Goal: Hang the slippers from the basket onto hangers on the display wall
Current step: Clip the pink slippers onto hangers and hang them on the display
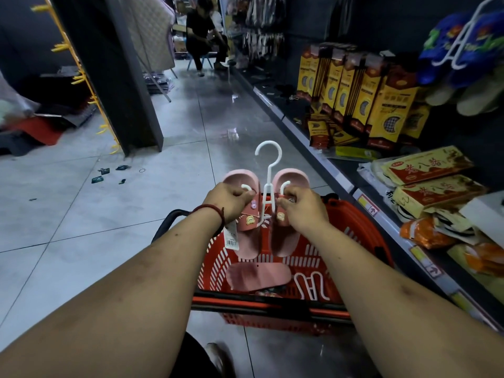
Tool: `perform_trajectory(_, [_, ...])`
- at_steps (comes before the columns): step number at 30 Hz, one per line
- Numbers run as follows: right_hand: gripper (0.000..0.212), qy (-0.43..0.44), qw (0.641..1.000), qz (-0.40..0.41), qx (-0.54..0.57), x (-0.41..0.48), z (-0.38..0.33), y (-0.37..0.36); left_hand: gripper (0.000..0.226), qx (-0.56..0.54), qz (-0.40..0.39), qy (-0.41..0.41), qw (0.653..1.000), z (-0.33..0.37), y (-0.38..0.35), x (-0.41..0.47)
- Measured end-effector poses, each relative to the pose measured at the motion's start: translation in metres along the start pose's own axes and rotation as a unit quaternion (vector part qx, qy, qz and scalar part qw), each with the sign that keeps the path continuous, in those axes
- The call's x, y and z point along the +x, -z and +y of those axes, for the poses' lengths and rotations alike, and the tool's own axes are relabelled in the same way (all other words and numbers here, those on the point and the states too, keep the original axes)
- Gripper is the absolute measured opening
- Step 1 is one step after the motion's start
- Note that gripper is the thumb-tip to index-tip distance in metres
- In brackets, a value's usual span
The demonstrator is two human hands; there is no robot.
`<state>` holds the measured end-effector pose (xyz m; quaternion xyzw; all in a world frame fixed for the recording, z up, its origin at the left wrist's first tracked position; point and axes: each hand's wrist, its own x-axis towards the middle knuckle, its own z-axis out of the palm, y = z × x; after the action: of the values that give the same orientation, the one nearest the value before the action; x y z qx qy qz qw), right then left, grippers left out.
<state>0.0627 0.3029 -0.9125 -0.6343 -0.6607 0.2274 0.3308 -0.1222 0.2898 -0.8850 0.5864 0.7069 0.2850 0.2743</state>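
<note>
The basket (272, 304) sits on the floor (81, 214) before the person, just left of the shelf (341, 173). Above it, the hanger (268, 170) stands between the left slipper (240, 178), held by the left grip (229, 199), and the right slipper (296, 177), held by the right grip (302, 204). A loose slipper (259, 275) and a spare hanger (311, 286) lie in the basket. Boxes (354, 91) stand on the shelf.
</note>
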Motion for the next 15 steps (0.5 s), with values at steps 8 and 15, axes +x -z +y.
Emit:
perform_trajectory(8, [0.02,-0.003,0.998,0.004,0.062,-0.008,-0.009,0.007,0.016,-0.045,0.027,-0.028,0.998,0.012,0.005,-0.008])
perform_trajectory(15, [0.02,0.002,0.998,0.006,0.062,-0.009,-0.027,0.048,0.021,0.002,0.068,-0.099,0.993,0.042,0.018,-0.023])
